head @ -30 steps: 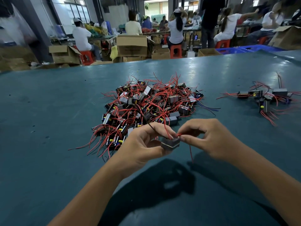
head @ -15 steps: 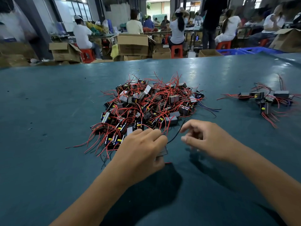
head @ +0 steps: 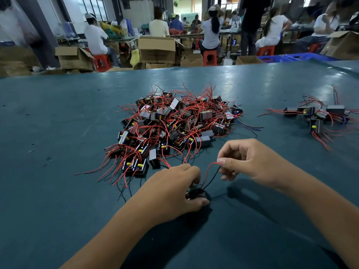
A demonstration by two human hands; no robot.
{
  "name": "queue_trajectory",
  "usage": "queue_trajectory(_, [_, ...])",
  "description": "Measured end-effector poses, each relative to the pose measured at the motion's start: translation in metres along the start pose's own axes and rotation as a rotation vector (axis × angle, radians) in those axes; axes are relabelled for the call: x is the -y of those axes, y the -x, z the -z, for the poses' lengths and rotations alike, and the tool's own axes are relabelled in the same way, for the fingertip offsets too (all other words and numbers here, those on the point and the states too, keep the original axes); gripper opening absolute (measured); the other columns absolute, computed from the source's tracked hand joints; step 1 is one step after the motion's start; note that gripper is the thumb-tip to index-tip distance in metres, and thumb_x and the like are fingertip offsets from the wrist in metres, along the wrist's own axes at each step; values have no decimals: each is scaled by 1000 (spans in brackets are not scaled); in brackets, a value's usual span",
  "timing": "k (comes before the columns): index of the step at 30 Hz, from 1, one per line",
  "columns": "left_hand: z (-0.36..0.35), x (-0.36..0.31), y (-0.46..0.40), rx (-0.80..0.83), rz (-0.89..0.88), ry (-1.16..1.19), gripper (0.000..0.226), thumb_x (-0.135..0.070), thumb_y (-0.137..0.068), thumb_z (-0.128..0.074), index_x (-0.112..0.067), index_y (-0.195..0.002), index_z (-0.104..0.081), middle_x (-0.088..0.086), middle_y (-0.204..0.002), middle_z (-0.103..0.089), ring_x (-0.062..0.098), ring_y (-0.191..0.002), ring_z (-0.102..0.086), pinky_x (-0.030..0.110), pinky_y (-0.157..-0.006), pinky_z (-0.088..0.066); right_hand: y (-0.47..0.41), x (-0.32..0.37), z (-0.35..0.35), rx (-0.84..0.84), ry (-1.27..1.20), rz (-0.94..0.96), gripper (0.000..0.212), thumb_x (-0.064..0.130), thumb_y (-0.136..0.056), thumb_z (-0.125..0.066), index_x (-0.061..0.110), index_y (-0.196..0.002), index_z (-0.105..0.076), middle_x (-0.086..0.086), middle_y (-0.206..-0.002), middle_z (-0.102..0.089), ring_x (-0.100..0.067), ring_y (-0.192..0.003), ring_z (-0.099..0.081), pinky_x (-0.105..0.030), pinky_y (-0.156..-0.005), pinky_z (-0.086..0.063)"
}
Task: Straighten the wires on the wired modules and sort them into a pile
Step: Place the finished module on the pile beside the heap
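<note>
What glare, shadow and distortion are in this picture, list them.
Head view: glare streaks the far table; both arms throw dark shadows on it below the left hand and right hand; the wide lens bows the table edge; the background workers are soft.

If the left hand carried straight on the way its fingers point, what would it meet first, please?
Probably the right hand: the left hand, gripping a module, points rightward along the red wire the right hand pinches; depth is unclear.
</note>
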State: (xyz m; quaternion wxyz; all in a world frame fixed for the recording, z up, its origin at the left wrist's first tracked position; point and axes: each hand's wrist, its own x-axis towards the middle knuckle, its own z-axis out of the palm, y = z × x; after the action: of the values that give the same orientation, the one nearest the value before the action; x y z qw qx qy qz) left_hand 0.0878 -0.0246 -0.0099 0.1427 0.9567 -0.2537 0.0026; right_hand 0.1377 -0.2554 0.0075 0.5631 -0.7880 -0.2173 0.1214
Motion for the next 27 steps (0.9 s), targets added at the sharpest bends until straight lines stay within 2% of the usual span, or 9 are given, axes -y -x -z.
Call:
queue_trajectory(5, [3,4,0,17,35,-155,41,-67,-86,-56,-33,-107,-48,-11,-102,-61,17,-93,-57,33,-71,-43,0,1,5,10,19,-9,7,6,-93,-66,0,-89,-65,-14,-77,-74,-27,-70,-74,-26,-61,-56])
queue_trajectory(11, [14,16,-1,92,92,-164,45,-67,-85,-61,-32,-111,-50,-15,-100,-54,15,-97,-53,32,-73,-40,-1,-4,10,-25,198,-32,9,11,-93,-67,8,-84,-67,-8,-75,-75,-23,-69,-74,-22,-61,-55])
queue_trajectory(13, [15,19,0,73,76,-184,47,-69,-85,-58,-32,-113,-51,-16,-109,-56,13,-101,-54,33,-79,-45,-1,-5,11,-10,222,-35,10,14,-93,-67,11,-84,-67,-6,-75,-75,-22,-70,-75,-21,-61,-55])
queue_trajectory(15, [14,19,1,-18,39,-174,49,-70,-86,-53,-31,-116,-53,-16,-112,-55,8,-99,-54,29,-81,-47,-1,-5,12,-4,236,-37,12,17,-93,-67,13,-83,-68,-6,-74,-75,-21,-68,-74,-21,-60,-54])
queue_trajectory(18, [8,7,0,-272,-16,52,42,-63,-88,-51,-29,-113,-57,-18,-101,-53,-4,-81,-51,11,-69,-37,-1,-4,12,-3,352,-41,19,29,-93,-68,19,-77,-65,0,-66,-73,-15,-60,-72,-18,-56,-51])
queue_trajectory(20, [0,-2,-5,-374,-19,254,31,-51,-91,-60,-27,-111,-61,-19,-95,-56,1,-72,-51,10,-64,-37,-1,-4,12,9,418,-44,24,37,-92,-66,21,-74,-62,3,-62,-71,-11,-54,-68,-15,-53,-47])
queue_trajectory(23, [-10,-6,-11,-402,-52,365,15,-34,-95,-66,-20,-101,-68,-18,-84,-61,3,-67,-53,13,-63,-40,-1,-4,12,19,471,-31,27,40,-93,-64,22,-73,-59,4,-59,-69,-10,-51,-66,-14,-53,-45])
queue_trajectory(25, [-14,-5,-13,-419,-61,438,15,-27,-97,-64,-15,-93,-71,-11,-73,-63,7,-66,-57,24,-61,-46,0,-3,15,29,478,-25,27,39,-93,-63,23,-73,-59,3,-59,-69,-10,-52,-66,-14,-54,-46])
queue_trajectory(27, [-16,-4,-14,-425,-50,486,19,-27,-98,-63,-13,-90,-71,-5,-66,-62,12,-61,-55,32,-58,-46,2,-2,19,47,465,-30,26,39,-94,-63,23,-73,-59,0,-59,-69,-11,-53,-65,-16,-55,-47])
